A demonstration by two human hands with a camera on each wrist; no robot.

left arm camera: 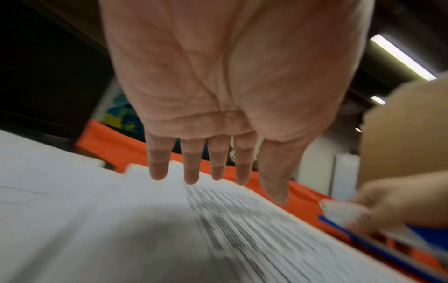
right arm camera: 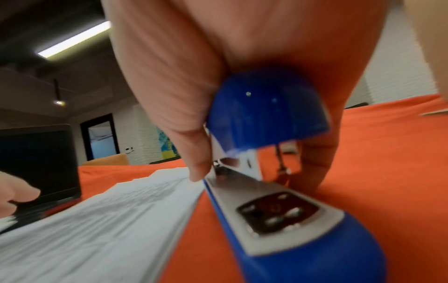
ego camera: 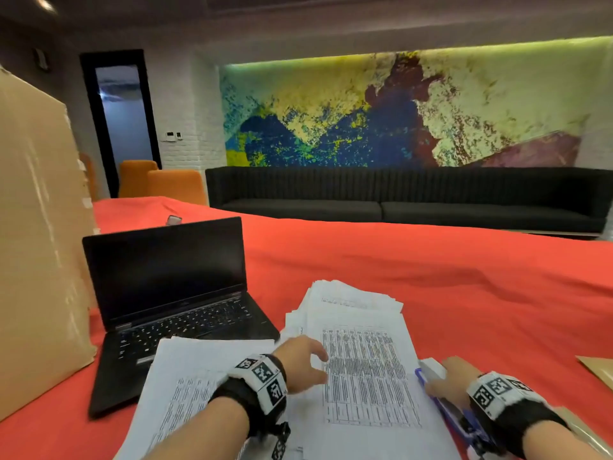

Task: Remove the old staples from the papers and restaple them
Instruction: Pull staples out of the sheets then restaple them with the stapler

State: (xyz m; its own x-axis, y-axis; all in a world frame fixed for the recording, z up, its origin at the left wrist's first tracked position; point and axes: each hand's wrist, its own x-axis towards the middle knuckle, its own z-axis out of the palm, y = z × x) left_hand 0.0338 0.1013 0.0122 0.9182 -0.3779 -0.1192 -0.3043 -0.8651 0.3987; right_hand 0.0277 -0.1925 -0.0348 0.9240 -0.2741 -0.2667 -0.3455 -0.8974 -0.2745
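A thick stack of printed papers lies on the red tablecloth in front of me. My left hand hovers just over the stack's left part, palm down. In the left wrist view its fingers are straight and spread above the blurred top sheet, holding nothing. My right hand grips a blue stapler at the stack's right edge. The right wrist view shows thumb and fingers curled round the stapler's blue top, raised off its metal base, beside the papers.
An open black laptop stands to the left, with a second pile of printed sheets lying partly over its keyboard. A tall cardboard box fills the far left. A brown envelope corner lies at the right. The red cloth stretches beyond.
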